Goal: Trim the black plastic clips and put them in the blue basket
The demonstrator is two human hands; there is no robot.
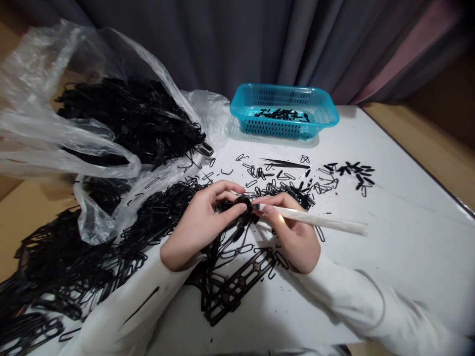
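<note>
My left hand (208, 217) pinches a small black piece (244, 202) between thumb and fingers. In my right hand (293, 232) is a slim tool with a long whitish handle (322, 217); its dark tip meets the black piece. Thin black strands hang below my fingers. Under the hands lies a black slotted frame (241, 284), on the white table. Just beyond the fingers, small black loops and bits (274, 185) are scattered. What the tool's tip does at the piece is too small to make out.
At the back stands a blue perforated basket (285, 129) with black pieces inside. A clear plastic bag (33, 128) full of black parts (126, 118) fills the left. More black strips (74, 257) spread beside my left forearm. Small black pieces (356, 170) form a cluster at right.
</note>
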